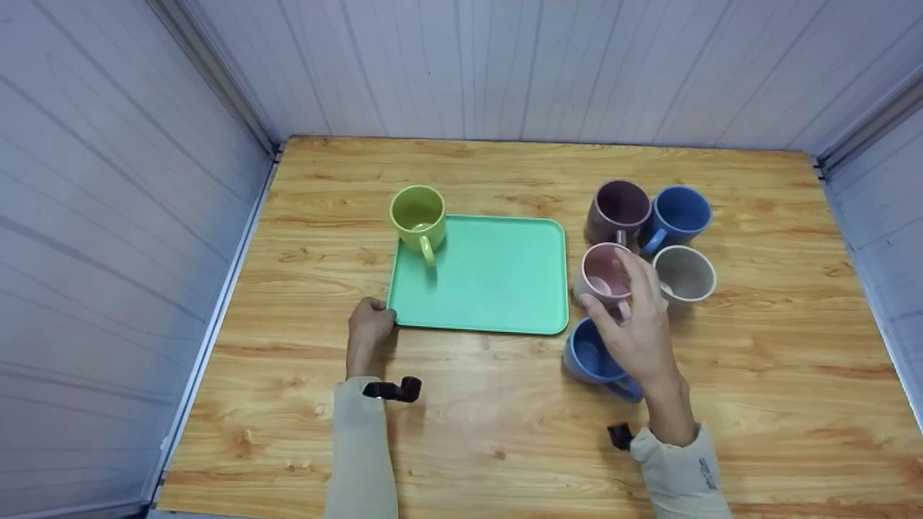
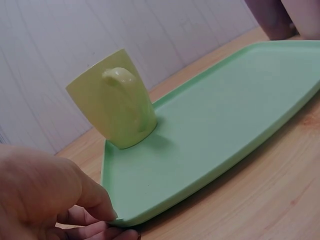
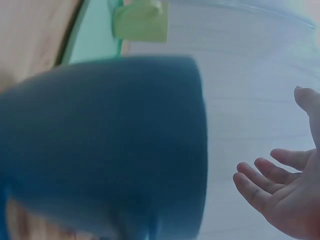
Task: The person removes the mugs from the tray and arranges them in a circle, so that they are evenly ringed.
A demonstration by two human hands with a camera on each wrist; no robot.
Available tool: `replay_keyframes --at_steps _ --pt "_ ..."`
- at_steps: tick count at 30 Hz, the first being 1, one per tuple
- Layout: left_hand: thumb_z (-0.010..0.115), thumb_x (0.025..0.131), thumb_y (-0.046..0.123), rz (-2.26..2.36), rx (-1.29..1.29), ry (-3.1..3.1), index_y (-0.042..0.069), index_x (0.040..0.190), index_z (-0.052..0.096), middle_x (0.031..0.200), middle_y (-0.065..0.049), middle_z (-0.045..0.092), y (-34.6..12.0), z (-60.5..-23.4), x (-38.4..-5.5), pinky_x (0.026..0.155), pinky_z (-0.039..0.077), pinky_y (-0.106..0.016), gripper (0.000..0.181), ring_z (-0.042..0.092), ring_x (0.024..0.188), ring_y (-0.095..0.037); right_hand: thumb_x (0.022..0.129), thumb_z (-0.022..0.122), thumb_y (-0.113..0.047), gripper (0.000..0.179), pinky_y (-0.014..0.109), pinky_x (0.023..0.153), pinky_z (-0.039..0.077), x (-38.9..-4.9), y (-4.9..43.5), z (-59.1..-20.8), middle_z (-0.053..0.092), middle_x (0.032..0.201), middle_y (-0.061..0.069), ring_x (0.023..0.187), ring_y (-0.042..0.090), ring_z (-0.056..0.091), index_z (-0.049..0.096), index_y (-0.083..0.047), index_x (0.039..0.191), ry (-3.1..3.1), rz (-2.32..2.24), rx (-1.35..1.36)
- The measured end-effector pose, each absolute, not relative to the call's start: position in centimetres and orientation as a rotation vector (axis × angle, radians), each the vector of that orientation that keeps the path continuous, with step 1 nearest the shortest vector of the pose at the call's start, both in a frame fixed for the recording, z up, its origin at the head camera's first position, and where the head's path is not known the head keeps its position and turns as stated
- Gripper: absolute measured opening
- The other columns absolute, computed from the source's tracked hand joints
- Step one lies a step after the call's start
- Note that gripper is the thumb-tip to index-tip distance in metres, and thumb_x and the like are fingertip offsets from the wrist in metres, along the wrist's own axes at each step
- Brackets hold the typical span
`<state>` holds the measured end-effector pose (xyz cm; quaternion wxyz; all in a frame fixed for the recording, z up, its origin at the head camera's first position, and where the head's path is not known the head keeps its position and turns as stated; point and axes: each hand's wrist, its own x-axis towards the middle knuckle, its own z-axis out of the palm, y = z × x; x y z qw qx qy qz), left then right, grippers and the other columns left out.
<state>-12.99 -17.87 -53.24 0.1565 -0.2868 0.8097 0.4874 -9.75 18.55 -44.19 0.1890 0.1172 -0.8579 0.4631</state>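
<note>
A green tray (image 1: 483, 281) lies on the table, and my left hand (image 1: 369, 326) pinches its near left corner, thumb on top and fingers below. On the tray's far left corner stands a yellow-green mug (image 2: 115, 105), its handle toward me. Over a pink mug (image 1: 602, 270) to the right of the tray, my right hand (image 1: 638, 331) hovers with thumb and fingers spread and nothing between them. Part of the pink mug is hidden by that hand. Just nearer to me is a blue mug (image 1: 591, 353), which fills much of the right wrist view.
Behind the pink mug stand a dark purple mug (image 1: 620, 209) and a second blue mug (image 1: 679, 215), close together. A greyish-white mug (image 1: 685, 274) is right of the pink one. Pale panel walls (image 1: 461, 72) border the wooden table (image 1: 469, 432) at the back and sides.
</note>
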Motion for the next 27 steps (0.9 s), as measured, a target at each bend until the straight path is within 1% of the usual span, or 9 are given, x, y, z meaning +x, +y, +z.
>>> replay_keyframes --at_steps 1,3,5,9,11,13,17,21,27 --pt "0.046 0.089 0.008 1.391 -0.819 2.327 -0.002 0.118 0.049 0.121 -0.018 0.052 -17.9 -53.3 -13.0 0.092 0.042 -0.041 0.031 0.048 0.108 -0.029 0.083 0.074 -0.015 0.068 0.024 0.101 0.040 -10.1 18.1 -44.2 0.043 0.138 0.012 0.123 0.024 0.044 0.041 -0.015 0.143 -2.412 1.312 0.339" --pt "0.046 0.089 0.008 1.389 -0.817 2.340 -0.003 0.117 0.050 0.120 -0.019 0.053 -17.9 -53.3 -12.9 0.091 0.042 -0.041 0.030 0.048 0.107 -0.029 0.085 0.072 -0.017 0.066 0.031 0.102 0.041 -10.6 17.3 -44.1 0.043 0.138 0.012 0.124 0.025 0.044 0.041 -0.014 0.143 -2.410 1.338 0.362" --pt "0.046 0.088 0.008 1.389 -0.818 2.342 -0.002 0.116 0.050 0.119 -0.019 0.053 -17.9 -53.3 -12.9 0.090 0.042 -0.040 0.029 0.048 0.106 -0.029 0.085 0.071 -0.019 0.064 0.036 0.103 0.041 -11.2 16.4 -44.1 0.044 0.137 0.012 0.125 0.025 0.044 0.042 -0.012 0.142 -2.406 1.365 0.382" --pt "0.046 0.089 0.007 1.396 -0.820 2.333 -0.003 0.116 0.049 0.120 -0.019 0.052 -17.9 -53.1 -12.9 0.091 0.042 -0.041 0.029 0.047 0.107 -0.029 0.087 0.070 -0.020 0.063 0.046 0.103 0.040 -12.2 14.8 -44.3 0.043 0.139 0.009 0.125 0.024 0.045 0.042 -0.010 0.142 -2.404 1.465 0.402" --pt "0.046 0.089 0.007 1.401 -0.826 2.320 -0.003 0.117 0.049 0.121 -0.018 0.052 -17.9 -53.1 -12.9 0.092 0.042 -0.041 0.029 0.047 0.108 -0.029 0.087 0.069 -0.021 0.062 0.046 0.104 0.039 -12.6 14.0 -44.4 0.042 0.140 0.010 0.126 0.024 0.045 0.041 -0.010 0.142 -2.406 1.499 0.409" --pt "0.045 0.089 0.007 1.407 -0.826 2.307 -0.003 0.118 0.048 0.122 -0.018 0.051 -17.9 -53.0 -13.0 0.094 0.042 -0.042 0.031 0.046 0.109 -0.029 0.088 0.069 -0.023 0.062 0.044 0.105 0.039 -13.1 13.3 -44.5 0.042 0.140 0.010 0.126 0.022 0.044 0.041 -0.011 0.142 -2.407 1.523 0.418" --pt "0.045 0.089 0.008 1.391 -0.807 2.323 -0.002 0.119 0.049 0.122 -0.019 0.051 -17.9 -53.0 -13.1 0.093 0.042 -0.041 0.031 0.047 0.108 -0.029 0.089 0.067 -0.029 0.063 0.038 0.105 0.039 -13.9 11.9 -44.5 0.041 0.140 0.011 0.126 0.018 0.045 0.040 -0.010 0.142 -2.433 1.526 0.414" --pt "0.045 0.089 0.009 1.360 -0.809 2.340 -0.002 0.118 0.050 0.118 -0.018 0.052 -18.0 -53.1 -13.2 0.090 0.043 -0.040 0.031 0.048 0.106 -0.028 0.090 0.065 -0.035 0.064 0.040 0.104 0.040 -14.8 10.5 -44.5 0.040 0.141 0.011 0.124 0.019 0.045 0.039 -0.009 0.142 -2.462 1.525 0.433" --pt "0.046 0.088 0.008 1.371 -0.862 2.289 -0.001 0.116 0.050 0.116 -0.016 0.052 -17.9 -53.1 -13.3 0.091 0.042 -0.040 0.029 0.048 0.106 -0.028 0.090 0.064 -0.038 0.066 0.038 0.105 0.040 -16.1 8.4 -44.9 0.041 0.138 0.011 0.123 0.018 0.046 0.039 -0.007 0.142 -2.498 1.540 0.438"
